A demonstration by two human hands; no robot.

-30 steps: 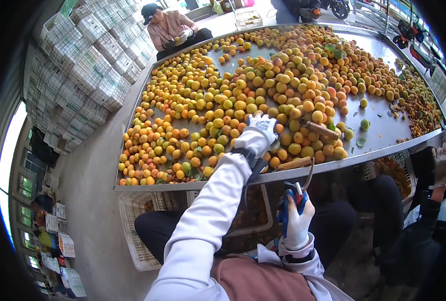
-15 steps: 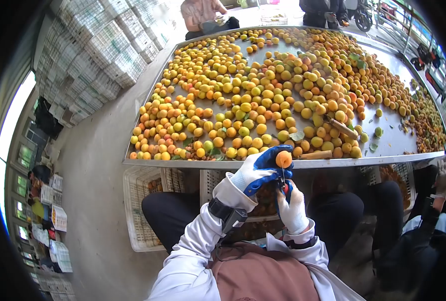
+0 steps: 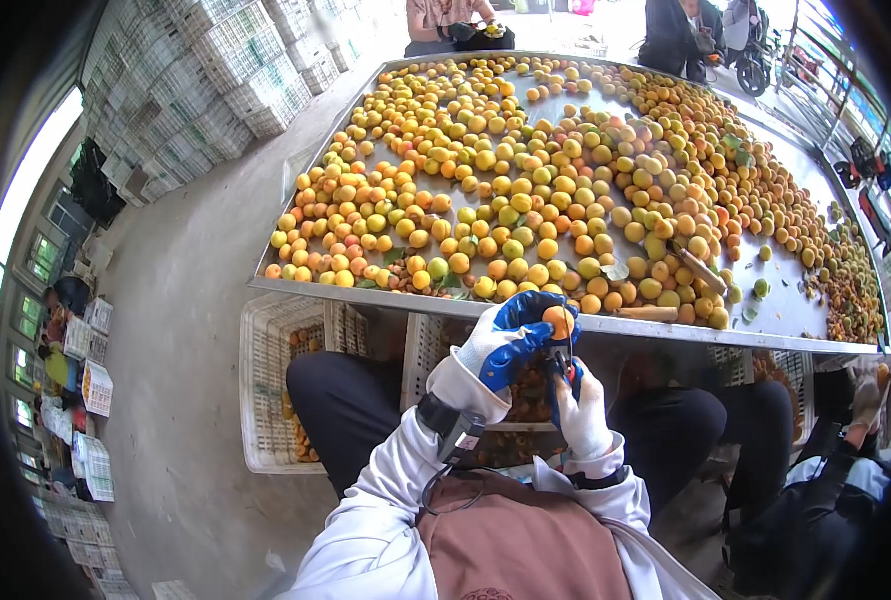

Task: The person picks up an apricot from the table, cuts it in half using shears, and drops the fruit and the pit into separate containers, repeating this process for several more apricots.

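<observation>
My left hand [image 3: 512,345], in a blue-and-white glove, is closed around an orange apricot-like fruit [image 3: 558,321] just in front of the table's near edge. Below it, my right hand [image 3: 581,412], gloved the same way, grips a small tool [image 3: 563,365] with red and dark parts. The tool's upper end meets the underside of the fruit. Many yellow, orange and greenish fruits [image 3: 485,160] lie spread over the metal table [image 3: 365,292] beyond my hands.
White crates [image 3: 255,400] with fruit stand under the table. Stacked crates [image 3: 190,90] rise at the back left. Two people [image 3: 455,25] are at the far side, and a co-worker's hand [image 3: 870,395] shows at the right. Two brown sticks [image 3: 649,313] lie near the front edge.
The view has shifted and tilted slightly, so the table sits differently in it. My hands still hold the fruit and the tool. The co-worker's hand at the right appears lower.
</observation>
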